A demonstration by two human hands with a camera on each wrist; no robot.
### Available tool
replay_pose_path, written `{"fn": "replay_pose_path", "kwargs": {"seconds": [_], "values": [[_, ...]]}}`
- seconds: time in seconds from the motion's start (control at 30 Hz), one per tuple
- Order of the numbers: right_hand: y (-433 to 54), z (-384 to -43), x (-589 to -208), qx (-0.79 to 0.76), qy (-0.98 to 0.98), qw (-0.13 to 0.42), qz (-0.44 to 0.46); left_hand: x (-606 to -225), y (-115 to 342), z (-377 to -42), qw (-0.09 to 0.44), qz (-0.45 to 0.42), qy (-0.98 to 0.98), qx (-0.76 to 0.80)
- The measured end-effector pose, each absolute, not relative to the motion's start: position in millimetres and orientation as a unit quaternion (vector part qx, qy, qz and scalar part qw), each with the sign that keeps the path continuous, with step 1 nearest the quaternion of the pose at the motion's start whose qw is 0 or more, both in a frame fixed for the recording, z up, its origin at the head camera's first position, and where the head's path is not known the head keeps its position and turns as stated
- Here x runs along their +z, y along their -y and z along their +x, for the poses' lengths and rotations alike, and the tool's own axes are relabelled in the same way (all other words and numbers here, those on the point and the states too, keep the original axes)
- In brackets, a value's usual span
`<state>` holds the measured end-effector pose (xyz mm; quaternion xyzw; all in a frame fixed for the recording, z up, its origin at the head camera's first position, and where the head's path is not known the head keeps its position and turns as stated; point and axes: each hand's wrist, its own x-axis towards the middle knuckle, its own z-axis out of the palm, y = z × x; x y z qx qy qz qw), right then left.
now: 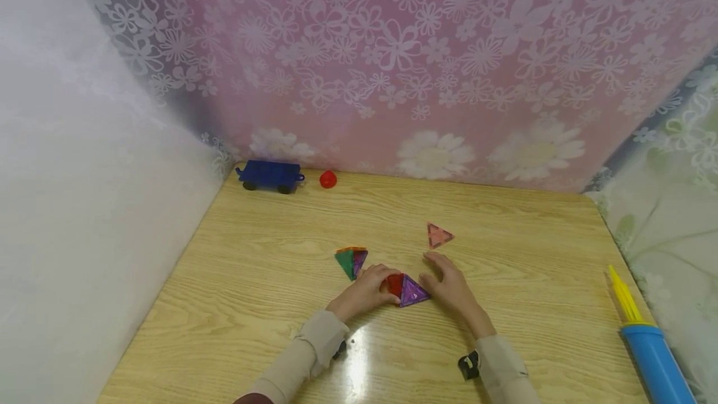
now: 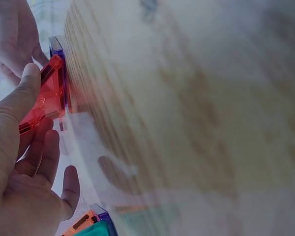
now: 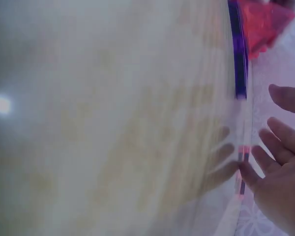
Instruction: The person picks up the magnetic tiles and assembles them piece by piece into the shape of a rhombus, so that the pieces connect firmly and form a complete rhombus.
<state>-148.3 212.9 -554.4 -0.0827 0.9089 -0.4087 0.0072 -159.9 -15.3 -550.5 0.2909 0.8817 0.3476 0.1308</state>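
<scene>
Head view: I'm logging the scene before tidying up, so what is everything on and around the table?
Table: one, light wood, against a pink floral curtain.
Toy wagon: one, dark blue, far left corner.
Small round piece: one, red, beside the wagon.
Lone triangle tile: one, pink, flat beyond the right hand.
Tile cluster: one, green, purple and orange, centre.
Red tile: one, joined to a purple tile, between the hands.
Tube: one, blue, yellow sticks, right edge.
Left hand: grips red tile.
Right hand: fingers spread flat on the table.

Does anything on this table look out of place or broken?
Nothing looks broken or spilled. One pink triangle tile lies alone, apart from the tiles at the hands, and a blue toy wagon sits off at the far corner.
</scene>
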Motion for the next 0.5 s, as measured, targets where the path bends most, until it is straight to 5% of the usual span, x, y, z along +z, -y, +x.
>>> {"fn": "replay_pose_path", "kwargs": {"seconds": [0.5], "values": [[-227.7,-169.8,-556.3,-0.385,-0.918,0.017,-0.094,-551.9,16.0,-160.3,0.128,0.297,-0.880,0.349]]}}
